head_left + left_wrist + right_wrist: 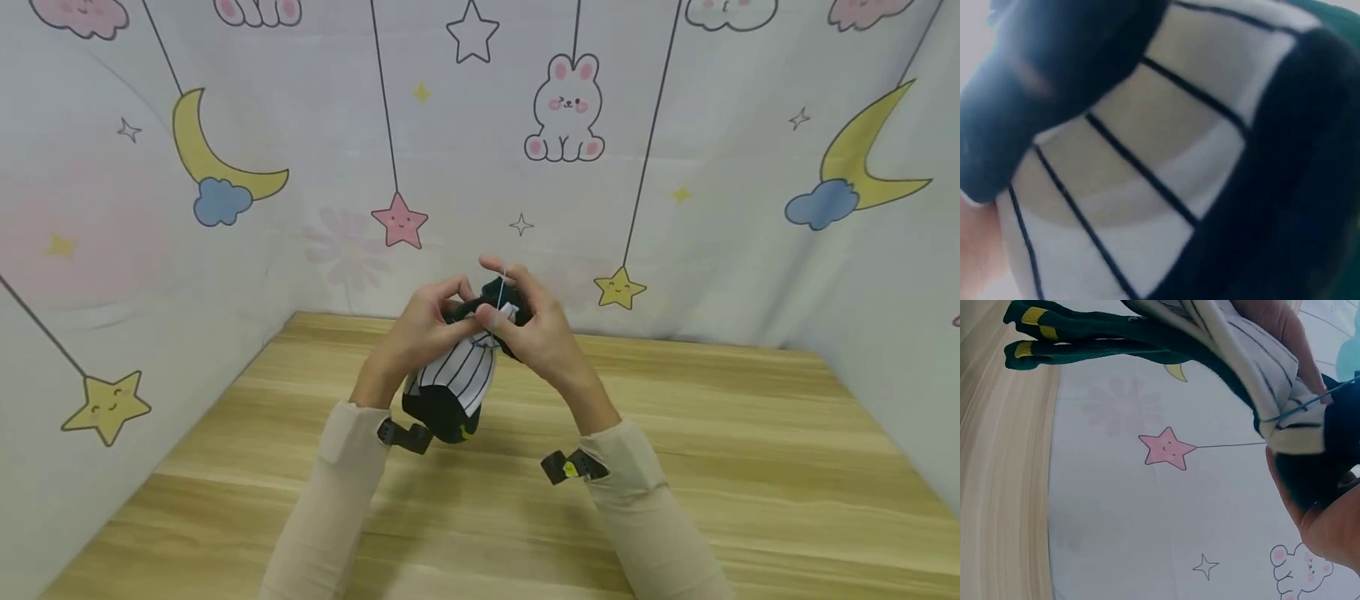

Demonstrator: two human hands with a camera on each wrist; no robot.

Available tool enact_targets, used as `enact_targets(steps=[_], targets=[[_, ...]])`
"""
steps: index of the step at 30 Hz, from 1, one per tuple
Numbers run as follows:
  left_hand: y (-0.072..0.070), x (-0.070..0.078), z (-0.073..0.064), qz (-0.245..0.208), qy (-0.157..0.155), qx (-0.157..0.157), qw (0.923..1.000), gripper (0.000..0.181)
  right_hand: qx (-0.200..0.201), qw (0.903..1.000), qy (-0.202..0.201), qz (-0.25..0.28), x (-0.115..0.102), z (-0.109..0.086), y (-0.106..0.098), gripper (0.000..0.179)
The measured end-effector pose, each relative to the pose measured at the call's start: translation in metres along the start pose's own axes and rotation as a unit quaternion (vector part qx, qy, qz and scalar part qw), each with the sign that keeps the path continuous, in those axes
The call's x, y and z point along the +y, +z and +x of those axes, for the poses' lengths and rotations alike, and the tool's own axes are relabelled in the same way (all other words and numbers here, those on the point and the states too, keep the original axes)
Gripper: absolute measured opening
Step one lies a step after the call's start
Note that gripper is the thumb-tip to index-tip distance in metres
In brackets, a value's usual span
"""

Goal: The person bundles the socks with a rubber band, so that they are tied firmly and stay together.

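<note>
A soft, stuffed-looking cloth bundle, white with thin black stripes and dark ends, hangs tilted between both hands above the table. My left hand grips its narrowed upper part from the left. On the other side, my right hand pinches the gathered neck with the thumb in front. A thin pale blue cord stretches from a raised right finger to that neck; in the right wrist view the cord crosses the white cloth. Two dark green strips with yellow bands trail from the bundle. Striped cloth fills the left wrist view.
A wood-grain table lies beneath the hands. Behind and beside it hangs a pale cloth backdrop printed with stars, moons and rabbits. Small dark wrist cameras stick out from both sleeves.
</note>
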State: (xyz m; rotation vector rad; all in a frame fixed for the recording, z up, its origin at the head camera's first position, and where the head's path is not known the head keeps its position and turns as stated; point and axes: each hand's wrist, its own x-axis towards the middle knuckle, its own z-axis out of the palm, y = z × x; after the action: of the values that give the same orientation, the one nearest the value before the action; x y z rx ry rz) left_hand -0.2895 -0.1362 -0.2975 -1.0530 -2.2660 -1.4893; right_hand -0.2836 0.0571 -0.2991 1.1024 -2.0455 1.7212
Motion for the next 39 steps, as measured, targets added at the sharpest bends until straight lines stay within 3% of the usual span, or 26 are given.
enact_targets(steps=[6,11,18,25,33,39], targets=[[0.003,-0.003,-0.002,0.096,0.020,-0.003,0.9952,0.018,-0.019,0.9991,0.017,-0.034,0.007,-0.001,0.006,0.046],[0.002,-0.002,-0.001,0.140,0.015,-0.008,0.9900,0.020,-0.007,0.9980,0.031,-0.054,0.008,-0.001,0.006,0.040],[0.002,-0.001,0.000,0.147,0.021,0.003,0.9890,0.022,-0.007,0.9952,0.047,-0.086,0.004,0.002,0.003,0.022],[0.003,0.000,-0.002,0.144,0.018,-0.026,0.9890,0.025,-0.067,0.9912,0.095,-0.063,0.009,-0.002,-0.007,0.019],[0.006,0.001,0.000,0.135,-0.006,-0.005,0.9908,0.051,-0.088,0.9898,0.108,-0.028,0.009,-0.003,-0.023,0.026],[0.005,0.000,0.000,0.144,-0.002,0.006,0.9896,0.047,-0.077,0.9915,0.101,-0.029,0.005,-0.001,-0.027,0.039]])
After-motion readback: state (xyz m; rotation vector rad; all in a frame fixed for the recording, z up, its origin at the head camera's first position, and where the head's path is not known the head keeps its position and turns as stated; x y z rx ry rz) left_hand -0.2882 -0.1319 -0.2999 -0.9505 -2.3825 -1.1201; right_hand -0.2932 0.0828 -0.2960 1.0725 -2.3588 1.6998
